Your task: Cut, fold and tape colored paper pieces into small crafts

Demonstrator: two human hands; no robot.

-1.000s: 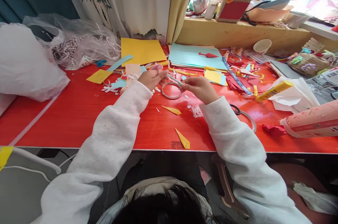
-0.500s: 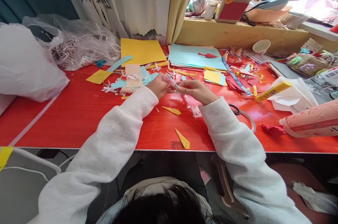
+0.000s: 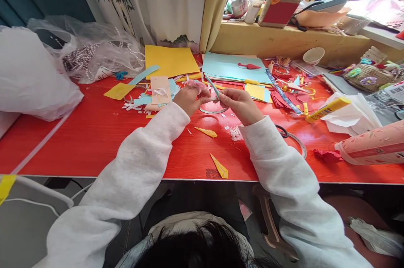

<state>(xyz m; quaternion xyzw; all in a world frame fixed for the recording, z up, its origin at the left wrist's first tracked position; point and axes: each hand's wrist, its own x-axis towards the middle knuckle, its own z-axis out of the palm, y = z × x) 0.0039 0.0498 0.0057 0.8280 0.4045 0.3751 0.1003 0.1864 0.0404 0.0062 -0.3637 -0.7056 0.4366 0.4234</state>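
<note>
Above the middle of the red table, my left hand [image 3: 189, 100] is closed, thumb and fingers pinched together. A ruffled pink piece [image 3: 196, 85] shows at its fingers; whether it is gripped or worn I cannot tell. My right hand [image 3: 241, 104] pinches a narrow light-blue paper strip [image 3: 212, 86], which slants up to the left. Below the fingertips curves a thin printed band [image 3: 213, 111]; its ends are hidden near the hands. Two folded yellow paper points [image 3: 206, 132] lie nearer the table's front edge.
Yellow sheets [image 3: 172, 61] and light-blue sheets [image 3: 232, 66] lie at the back, among paper scraps. Dark scissor handles [image 3: 281, 131] show beside my right sleeve. A yellow glue stick [image 3: 328, 110] and a pink cylinder [image 3: 372, 144] are at right, plastic bags [image 3: 34, 74] at left.
My hands have moved slightly apart. The light-blue strip is now clear of my left fingers and in my right hand, and the printed band shows below them.
</note>
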